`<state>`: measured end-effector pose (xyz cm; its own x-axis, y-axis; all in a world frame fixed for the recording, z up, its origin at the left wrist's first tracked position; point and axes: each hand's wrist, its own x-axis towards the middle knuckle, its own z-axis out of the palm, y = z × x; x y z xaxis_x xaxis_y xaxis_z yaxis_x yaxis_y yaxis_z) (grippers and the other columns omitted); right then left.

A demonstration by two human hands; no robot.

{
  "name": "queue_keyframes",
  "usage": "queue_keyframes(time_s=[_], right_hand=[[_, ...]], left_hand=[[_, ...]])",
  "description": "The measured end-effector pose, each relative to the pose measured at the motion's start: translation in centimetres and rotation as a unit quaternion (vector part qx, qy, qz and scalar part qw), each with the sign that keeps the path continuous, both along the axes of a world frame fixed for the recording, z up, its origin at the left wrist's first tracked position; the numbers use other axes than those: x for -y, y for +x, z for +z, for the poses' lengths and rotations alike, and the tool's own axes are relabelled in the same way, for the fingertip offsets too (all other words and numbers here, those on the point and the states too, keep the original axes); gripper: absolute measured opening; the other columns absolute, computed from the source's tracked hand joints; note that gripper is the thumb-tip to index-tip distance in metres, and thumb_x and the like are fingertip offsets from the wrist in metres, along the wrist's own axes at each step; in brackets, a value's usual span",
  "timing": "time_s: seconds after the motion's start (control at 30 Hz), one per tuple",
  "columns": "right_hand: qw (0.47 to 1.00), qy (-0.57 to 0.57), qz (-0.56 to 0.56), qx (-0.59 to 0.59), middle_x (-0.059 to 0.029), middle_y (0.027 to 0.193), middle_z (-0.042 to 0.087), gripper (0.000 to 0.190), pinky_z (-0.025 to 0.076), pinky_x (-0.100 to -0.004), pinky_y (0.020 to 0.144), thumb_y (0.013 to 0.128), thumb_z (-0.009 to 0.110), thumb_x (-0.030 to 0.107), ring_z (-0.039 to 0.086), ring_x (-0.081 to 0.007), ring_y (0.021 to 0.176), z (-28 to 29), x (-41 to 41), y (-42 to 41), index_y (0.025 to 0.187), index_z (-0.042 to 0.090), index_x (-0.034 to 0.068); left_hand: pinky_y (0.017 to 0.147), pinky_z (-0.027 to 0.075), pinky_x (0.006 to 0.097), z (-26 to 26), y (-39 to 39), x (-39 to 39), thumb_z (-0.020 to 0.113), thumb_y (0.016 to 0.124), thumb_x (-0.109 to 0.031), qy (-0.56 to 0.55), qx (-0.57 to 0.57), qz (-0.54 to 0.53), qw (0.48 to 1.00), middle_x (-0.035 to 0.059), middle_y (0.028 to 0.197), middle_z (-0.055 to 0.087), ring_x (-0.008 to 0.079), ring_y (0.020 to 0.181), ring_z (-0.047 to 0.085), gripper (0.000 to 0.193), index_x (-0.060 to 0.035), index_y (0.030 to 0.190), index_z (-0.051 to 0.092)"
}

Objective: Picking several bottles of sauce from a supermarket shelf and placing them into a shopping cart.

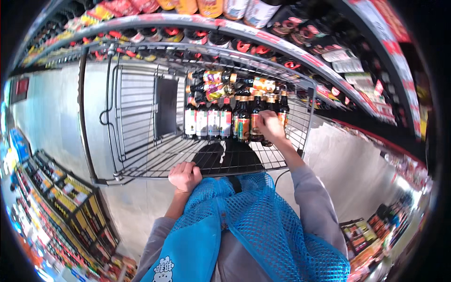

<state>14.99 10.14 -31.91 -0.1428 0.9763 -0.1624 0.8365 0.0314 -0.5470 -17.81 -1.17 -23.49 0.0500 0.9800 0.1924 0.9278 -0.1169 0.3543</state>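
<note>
A wire shopping cart (pixel 141 172) stands sideways before me, with dark glass bottles inside at its right part. My left hand (pixel 185 176) is closed around the cart's near top rim. My right hand (pixel 271 125) reaches over the rim among the upright bottles with orange labels (pixel 243 127); its fingers are at a bottle's upper part, and whether they grip it cannot be told. To their left stand bottles with white labels and red caps (pixel 214 121). Behind them, bottles with colourful labels (pixel 213 86) lie on their sides.
Beyond the cart runs a store shelf (pixel 218 24) filled with bottles and pouches, curving down the right side. A display rack of boxed goods (pixel 70 197) stands at lower left. More goods on a low display (pixel 359 232) are at lower right. A dark post (pixel 82 116) rises at the cart's left.
</note>
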Motion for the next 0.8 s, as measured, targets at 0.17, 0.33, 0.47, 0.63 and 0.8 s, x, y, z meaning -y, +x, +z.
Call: queue_keyframes(time_s=[0.17, 0.33, 0.47, 0.63, 0.8], right_hand=[[0.948, 0.148, -0.263, 0.100, -0.0184, 0.110, 0.058, 0.029, 0.041, -0.0423, 0.095, 0.078, 0.065, 0.011, 0.051, -0.0358, 0.108, 6.1, 4.4, 4.2, 0.104, 0.059, 0.000], [0.904, 0.084, -0.378, 0.182, -0.0201, 0.094, 0.062, 0.035, 0.047, -0.0467, 0.081, 0.083, 0.064, 0.022, 0.057, -0.0423, 0.092, 1.7, 13.2, 9.5, 0.103, 0.054, -0.006], [0.844, -0.123, -0.508, -0.121, -0.0151, 0.074, 0.060, 0.044, 0.050, -0.0331, 0.033, 0.088, 0.061, 0.039, 0.062, -0.0221, 0.053, 1.2, 14.6, 9.2, 0.092, 0.057, -0.005], [0.874, -0.124, -0.455, -0.119, -0.0108, 0.054, 0.054, 0.050, 0.047, -0.0322, 0.034, 0.087, 0.060, 0.043, 0.056, -0.0182, 0.040, 1.1, 16.2, 8.8, 0.075, 0.055, -0.005], [0.878, -0.200, -0.435, -0.022, -0.0174, 0.061, 0.063, 0.054, 0.051, -0.0399, 0.054, 0.086, 0.055, 0.050, 0.064, -0.0262, 0.051, 1.0, 17.0, 7.2, 0.074, 0.065, -0.002]], left_hand=[[0.046, 0.041, 0.0349, -0.5, 0.0, 0.2, 0.058, 0.064, -0.013, 0.030, 0.037, -0.004, 0.999, 0.0010, 0.055, 0.054, 0.0216, 0.049, 0.053, 0.007, -0.0152, 0.057, 0.059], [0.046, 0.040, 0.0371, -0.3, 0.7, 0.1, 0.057, 0.064, -0.013, 0.078, 0.016, -0.029, 0.996, 0.0030, 0.054, 0.053, 0.0240, 0.048, 0.053, 0.009, -0.0144, 0.056, 0.057], [0.045, 0.040, 0.0385, -0.4, 0.2, 0.5, 0.056, 0.065, -0.013, 0.075, -0.009, -0.013, 0.997, 0.0048, 0.054, 0.053, 0.0257, 0.048, 0.053, 0.014, -0.0130, 0.052, 0.050], [0.047, 0.041, 0.0386, -1.7, -0.4, 0.8, 0.057, 0.066, -0.013, 0.076, -0.015, 0.018, 0.997, 0.0043, 0.055, 0.054, 0.0259, 0.049, 0.055, 0.013, -0.0129, 0.054, 0.053], [0.049, 0.042, 0.0391, -2.8, -2.3, 1.2, 0.058, 0.066, -0.017, 0.074, 0.009, 0.018, 0.997, 0.0034, 0.055, 0.055, 0.0257, 0.050, 0.056, 0.012, -0.0133, 0.056, 0.054]])
